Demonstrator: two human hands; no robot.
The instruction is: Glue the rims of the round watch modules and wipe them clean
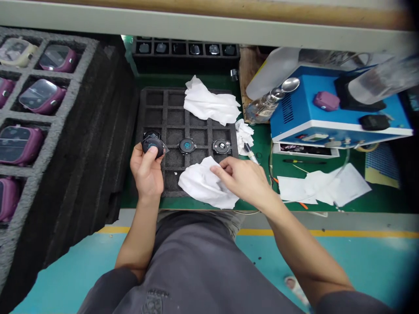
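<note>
My left hand (148, 176) grips a watch (152, 143), thumb on its face, probably for steadiness; my right hand (244, 176) pinches a cloth (204, 187) spread to its left.

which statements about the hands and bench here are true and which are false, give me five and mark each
1. The left hand holds a round black watch piece. True.
2. The right hand holds a silver metal bottle. False: its fingers are at a crumpled white cloth-like sheet.
3. Another white sheet lies over part of the dark grey foam tray. True.
4. The blue box-shaped machine stands left of the foam tray. False: it stands to the right of it.
5. A small purple rounded case lies on top of the blue machine. True.
</note>
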